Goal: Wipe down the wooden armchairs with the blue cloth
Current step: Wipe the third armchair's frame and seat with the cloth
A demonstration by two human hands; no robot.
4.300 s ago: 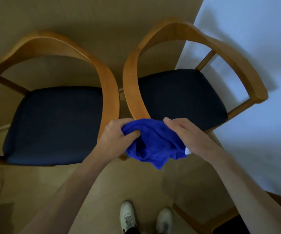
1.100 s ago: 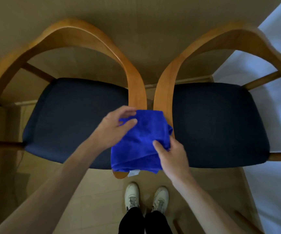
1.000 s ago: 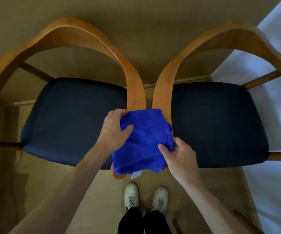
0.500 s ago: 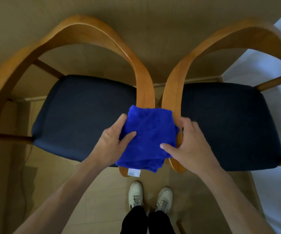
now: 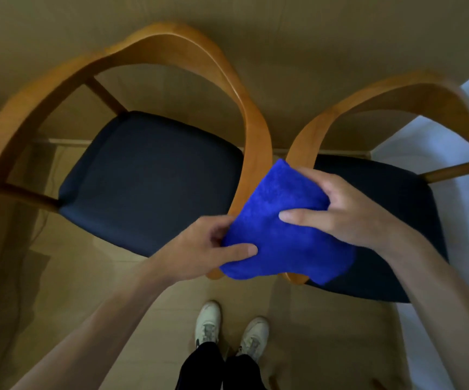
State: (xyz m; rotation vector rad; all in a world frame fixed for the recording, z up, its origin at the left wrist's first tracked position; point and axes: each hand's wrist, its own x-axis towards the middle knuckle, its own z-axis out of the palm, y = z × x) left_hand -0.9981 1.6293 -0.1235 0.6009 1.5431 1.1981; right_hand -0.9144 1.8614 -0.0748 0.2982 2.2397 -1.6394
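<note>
Two wooden armchairs with dark seats stand side by side below me: the left armchair (image 5: 258, 142) and the right armchair (image 5: 396, 94). A folded blue cloth (image 5: 281, 232) lies over their two neighbouring armrests, near the front ends. My left hand (image 5: 208, 249) pinches the cloth's lower left edge, thumb on top. My right hand (image 5: 348, 212) grips its right side, thumb across the top and fingers curled round the far edge. The armrest tips poke out below the cloth.
A beige wall rises behind the chairs and a pale wall (image 5: 452, 220) stands on the right. My white shoes (image 5: 230, 330) stand on the wooden floor just in front of the chairs.
The cloth has gone from a bunched wad to a flat fold across both armrests. The view has shifted left, and my right hand now grips the cloth's far right side.
</note>
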